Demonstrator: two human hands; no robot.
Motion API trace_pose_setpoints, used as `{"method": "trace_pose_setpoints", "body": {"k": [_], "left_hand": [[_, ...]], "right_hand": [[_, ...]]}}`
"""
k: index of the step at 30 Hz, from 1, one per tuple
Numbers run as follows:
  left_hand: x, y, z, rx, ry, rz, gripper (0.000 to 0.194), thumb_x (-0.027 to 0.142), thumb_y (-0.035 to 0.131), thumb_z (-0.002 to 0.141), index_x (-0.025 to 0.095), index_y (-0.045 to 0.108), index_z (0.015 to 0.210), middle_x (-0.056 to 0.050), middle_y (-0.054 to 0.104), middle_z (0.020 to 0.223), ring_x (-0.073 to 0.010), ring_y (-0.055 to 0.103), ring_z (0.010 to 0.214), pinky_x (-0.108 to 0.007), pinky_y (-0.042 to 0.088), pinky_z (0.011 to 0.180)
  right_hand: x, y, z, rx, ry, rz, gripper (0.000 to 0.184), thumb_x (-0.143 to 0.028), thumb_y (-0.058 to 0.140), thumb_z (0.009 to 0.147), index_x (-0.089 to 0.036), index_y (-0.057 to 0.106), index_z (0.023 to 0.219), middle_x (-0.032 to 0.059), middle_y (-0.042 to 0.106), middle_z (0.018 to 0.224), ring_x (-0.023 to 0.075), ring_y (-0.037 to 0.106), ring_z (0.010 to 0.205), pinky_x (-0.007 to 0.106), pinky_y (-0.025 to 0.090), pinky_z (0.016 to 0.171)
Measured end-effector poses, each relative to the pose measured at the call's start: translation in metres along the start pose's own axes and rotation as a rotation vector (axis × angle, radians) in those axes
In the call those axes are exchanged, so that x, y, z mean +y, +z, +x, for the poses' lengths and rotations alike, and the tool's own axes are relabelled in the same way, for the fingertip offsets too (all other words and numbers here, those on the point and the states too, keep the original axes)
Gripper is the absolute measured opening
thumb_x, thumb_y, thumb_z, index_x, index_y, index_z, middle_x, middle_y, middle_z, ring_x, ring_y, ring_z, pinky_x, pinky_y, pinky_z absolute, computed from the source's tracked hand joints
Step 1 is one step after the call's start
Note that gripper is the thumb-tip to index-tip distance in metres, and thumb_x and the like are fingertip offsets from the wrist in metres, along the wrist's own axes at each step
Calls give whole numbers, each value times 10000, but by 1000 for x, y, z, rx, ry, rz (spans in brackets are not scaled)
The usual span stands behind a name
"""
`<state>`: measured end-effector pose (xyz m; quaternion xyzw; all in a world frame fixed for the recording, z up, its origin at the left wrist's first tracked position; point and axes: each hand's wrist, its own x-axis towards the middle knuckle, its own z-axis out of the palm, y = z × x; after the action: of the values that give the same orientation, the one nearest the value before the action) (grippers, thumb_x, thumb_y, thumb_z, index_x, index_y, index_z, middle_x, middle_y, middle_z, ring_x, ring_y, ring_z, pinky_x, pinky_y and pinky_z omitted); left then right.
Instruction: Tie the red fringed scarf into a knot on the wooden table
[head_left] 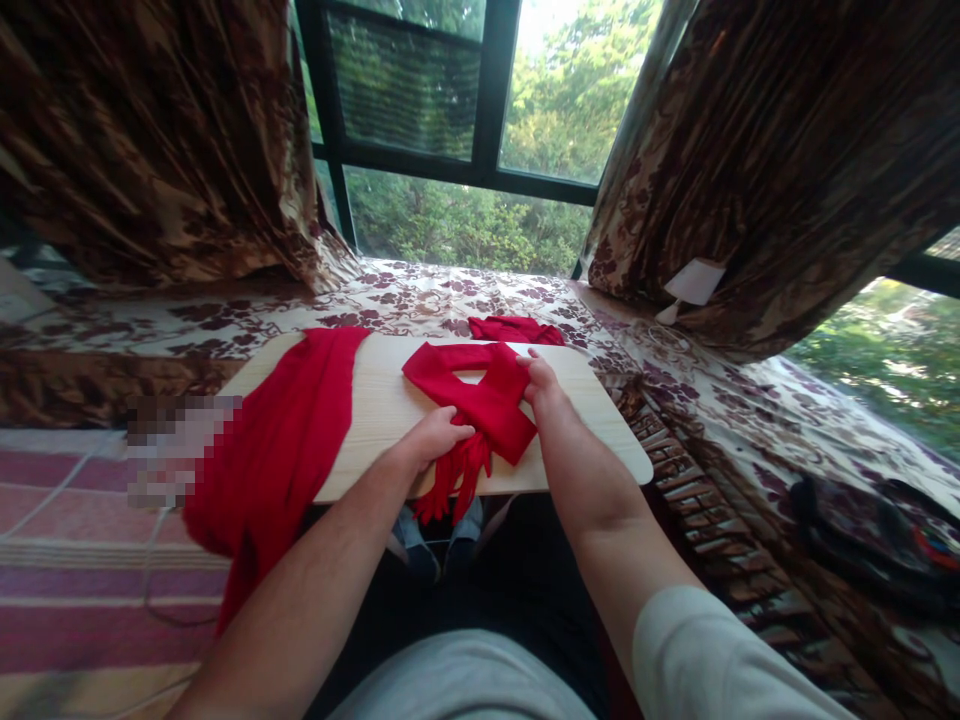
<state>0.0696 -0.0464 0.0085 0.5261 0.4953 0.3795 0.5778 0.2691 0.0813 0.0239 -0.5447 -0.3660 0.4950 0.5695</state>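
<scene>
A red scarf (504, 395) with a fringed end lies on a small pale wooden table, folded across itself into a loop with an opening in the middle. My left hand (439, 436) grips it just above the fringe, which hangs over the near table edge. At the scarf's right side, my right hand (538, 378) has hold of the upper edge; part of its grip is hidden. To the left, a larger red cloth (300, 430) drapes across the table and down its near side.
The pale table (382, 400) stands against a window seat with a floral cover (420, 290). More red fabric (517, 329) lies behind the table. A small white lamp (696, 282) stands at the right, with a dark bag-like item (870, 540) nearer. A cable crosses the striped cover (67, 590).
</scene>
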Motion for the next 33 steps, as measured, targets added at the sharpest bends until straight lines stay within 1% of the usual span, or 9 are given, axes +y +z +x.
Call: {"method": "trace_pose_setpoints", "body": {"k": [4,8,13,19,22,24,29,31,33], "left_hand": [[0,0,0,-6,-17,-21,292,176,713,679,127,674,965,-70,763,898,-218,714,828,-311,545,780],[-1,-1,1,-26,-21,-51,317,188,728,664,122,673,969,-69,760,868,-224,718,827,-326,550,799],[-2,-1,1,-24,-41,-80,328,255,753,668,128,678,961,-78,765,860,-244,730,837,-343,564,801],[-6,0,5,4,-46,-75,321,304,760,656,142,693,925,-74,771,864,-251,733,849,-330,569,780],[-8,0,8,12,-42,-106,316,330,751,661,148,703,914,-66,768,833,-254,733,848,-340,570,793],[-9,0,9,22,-50,-118,306,342,749,665,148,701,897,-69,765,819,-258,734,844,-351,570,801],[-8,-1,6,22,-53,-103,393,256,819,599,148,668,945,-81,772,898,-261,736,858,-365,574,816],[-7,-1,4,19,-46,-108,456,202,840,564,152,651,976,-87,773,953,-256,736,876,-368,574,837],[-7,-1,3,18,-46,-117,493,168,850,539,154,641,985,-91,771,985,-254,737,891,-370,573,855]], "right_hand": [[7,-1,4,16,10,245,699,-28,533,762,-227,432,1425,-40,690,797,127,680,738,295,591,770],[5,2,1,-16,73,154,630,15,524,718,-178,556,1317,-23,688,792,127,666,707,270,584,732],[-4,-3,-8,-51,88,-265,531,-40,588,760,-159,599,1277,28,706,868,175,682,770,292,568,714],[-14,-16,-36,93,-261,-1162,482,-296,701,791,-192,620,1254,130,724,1058,281,675,999,366,509,868],[-16,-12,-53,-48,-390,-1305,260,-375,609,869,-191,698,1030,110,735,991,240,676,924,308,481,797],[-14,-8,-60,-217,-396,-1290,282,-431,582,890,-183,694,818,73,722,839,191,654,780,270,445,690],[-10,-8,-66,-429,-236,-1164,391,-472,647,849,-170,587,610,-26,505,528,95,448,512,244,297,501],[-11,-11,-67,-481,-156,-1094,392,-430,707,810,-177,523,575,-58,420,486,75,375,473,239,257,465],[-12,-14,-68,-524,-80,-992,365,-344,750,774,-181,485,583,-70,422,489,67,373,461,226,256,451]]}}
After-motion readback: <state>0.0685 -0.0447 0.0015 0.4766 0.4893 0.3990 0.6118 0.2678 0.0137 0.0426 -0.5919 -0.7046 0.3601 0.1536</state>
